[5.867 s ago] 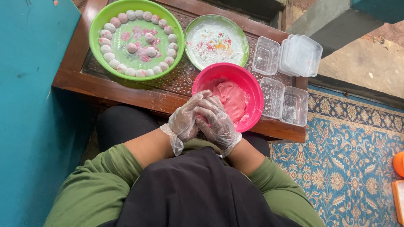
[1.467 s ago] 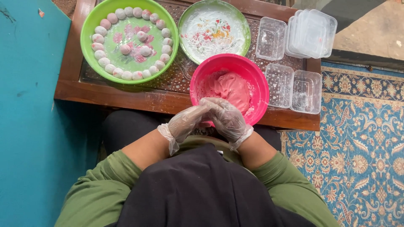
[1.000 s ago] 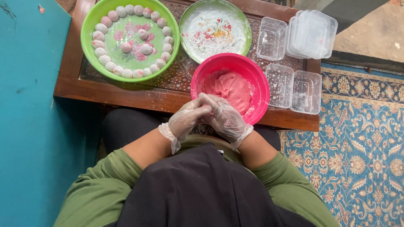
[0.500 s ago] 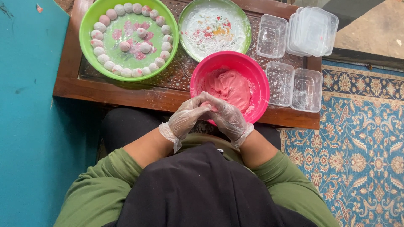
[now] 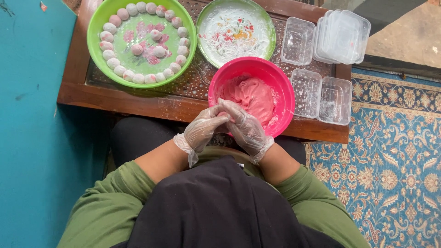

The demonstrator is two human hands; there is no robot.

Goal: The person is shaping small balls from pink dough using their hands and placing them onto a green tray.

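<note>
Pink dough (image 5: 251,97) fills the bottom of a pink bowl (image 5: 285,90) that stands at the near edge of a low wooden table (image 5: 138,104), directly in front of the seated person. Both hands wear thin clear gloves and meet just at the bowl's near rim. The left hand (image 5: 204,130) is curled, its fingers bent inward against the right hand (image 5: 243,126), which cups over from the other side; the two are pressed together around something between the palms that cannot be made out. To the left on the table sits a green plate (image 5: 97,27) with small round pale-pink balls (image 5: 138,49) ranged along its rim and a few more in the middle. Beside it, behind the bowl, stands a second green-rimmed plate (image 5: 236,29) dusted with white flour. To the right of the bowl lie clear plastic containers (image 5: 321,94), open and touching each other, with a stack of lids (image 5: 342,36) further back. A blue patterned carpet (image 5: 399,165) covers the floor on the right, and a teal surface (image 5: 32,138) lies on the left.
</note>
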